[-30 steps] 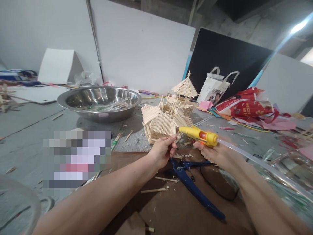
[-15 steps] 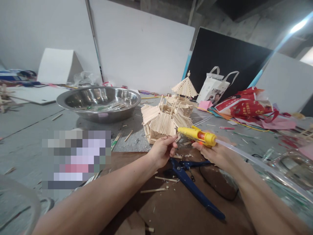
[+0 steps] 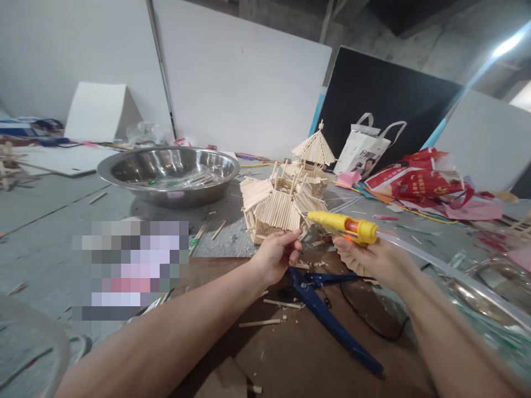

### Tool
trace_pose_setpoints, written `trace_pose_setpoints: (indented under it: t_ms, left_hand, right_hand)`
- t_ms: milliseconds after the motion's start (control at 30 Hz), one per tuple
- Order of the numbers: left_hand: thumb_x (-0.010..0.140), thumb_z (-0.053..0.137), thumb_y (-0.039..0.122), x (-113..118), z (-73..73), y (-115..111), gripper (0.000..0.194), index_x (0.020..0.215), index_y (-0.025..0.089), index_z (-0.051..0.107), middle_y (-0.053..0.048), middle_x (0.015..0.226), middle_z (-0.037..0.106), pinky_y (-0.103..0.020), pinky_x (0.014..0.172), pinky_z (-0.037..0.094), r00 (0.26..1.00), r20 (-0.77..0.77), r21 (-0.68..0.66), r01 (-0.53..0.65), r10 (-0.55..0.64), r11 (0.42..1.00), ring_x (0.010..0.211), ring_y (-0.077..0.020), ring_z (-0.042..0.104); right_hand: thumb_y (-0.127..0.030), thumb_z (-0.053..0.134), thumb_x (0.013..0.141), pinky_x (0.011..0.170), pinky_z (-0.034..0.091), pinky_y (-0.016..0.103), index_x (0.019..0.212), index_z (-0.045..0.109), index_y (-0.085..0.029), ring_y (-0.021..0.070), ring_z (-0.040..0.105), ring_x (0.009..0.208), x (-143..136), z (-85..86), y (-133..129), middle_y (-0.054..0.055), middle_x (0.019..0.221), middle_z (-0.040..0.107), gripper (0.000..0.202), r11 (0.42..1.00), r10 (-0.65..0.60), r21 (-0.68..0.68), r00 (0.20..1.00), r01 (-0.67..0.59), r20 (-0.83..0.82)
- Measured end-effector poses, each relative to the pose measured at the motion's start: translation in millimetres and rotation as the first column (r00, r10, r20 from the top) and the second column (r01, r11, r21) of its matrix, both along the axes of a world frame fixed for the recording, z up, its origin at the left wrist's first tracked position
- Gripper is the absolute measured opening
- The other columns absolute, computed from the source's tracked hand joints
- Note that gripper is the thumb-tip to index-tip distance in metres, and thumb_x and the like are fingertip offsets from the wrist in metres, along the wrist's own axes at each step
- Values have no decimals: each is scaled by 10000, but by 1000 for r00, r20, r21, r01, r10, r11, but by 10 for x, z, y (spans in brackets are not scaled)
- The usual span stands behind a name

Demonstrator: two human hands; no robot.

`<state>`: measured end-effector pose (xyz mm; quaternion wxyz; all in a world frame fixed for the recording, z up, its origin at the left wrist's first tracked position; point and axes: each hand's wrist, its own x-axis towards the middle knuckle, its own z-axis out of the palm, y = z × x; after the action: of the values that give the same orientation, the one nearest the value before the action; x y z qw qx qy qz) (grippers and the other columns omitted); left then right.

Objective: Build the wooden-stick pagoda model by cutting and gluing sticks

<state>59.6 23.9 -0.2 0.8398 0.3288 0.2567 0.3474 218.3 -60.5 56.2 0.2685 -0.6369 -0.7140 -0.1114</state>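
A yellow glue gun [image 3: 344, 225] with a long clear glue stick out of its back is in my right hand [image 3: 369, 257], its fingers wrapped round the handle. Its nozzle points left, at the right side of a stick-built model [image 3: 279, 210] with slatted roof panels. My left hand [image 3: 277, 255] is at the model's lower front edge, thumb and forefinger pinched together; what they hold, if anything, is too small to make out. Behind stands a second stick model with a pointed roof [image 3: 314, 148].
Blue-handled pliers [image 3: 332, 326] and loose sticks lie on a brown board [image 3: 286, 354] below my hands. A steel basin [image 3: 168, 190] stands at the left. Farther right are a white bag [image 3: 362, 149], a red bag [image 3: 418, 179] and a clear container [image 3: 501, 282].
My right hand and the glue gun have moved right, so the nozzle is farther from my left hand. My left hand has stayed in nearly the same place.
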Motion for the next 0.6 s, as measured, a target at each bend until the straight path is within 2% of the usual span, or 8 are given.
trace_pose_setpoints:
  t_ms: [167,300,600]
  left_hand:
    - [672,560,219,-6,19,-11,91,671,132,535,44,461,500,-194,342,202,1000,-3,-16,23,-23,1000,300,-38,351]
    - [664,555,206,-10,33,-15,94,702,120,555,44,458,489,-198,349,208,1000,-4,-10,25,-25,1000,301,-40,346]
    - [667,522,201,-22,48,-8,110,733,125,565,40,464,495,-200,358,211,999,-10,-31,32,-32,999,306,-47,348]
  right_hand:
    - [-511,369,766,747,470,372,920,578,-196,247,582,884,62,-42,21,68,895,656,408,1000,10,-29,997,-13,-73]
    - [-513,381,759,711,482,387,887,583,-199,256,590,864,85,-62,37,62,900,658,395,997,-8,-71,995,1,-101]
    - [-500,411,751,691,491,390,886,589,-224,257,599,830,36,-1,6,61,863,663,356,999,20,-40,995,-24,-97]
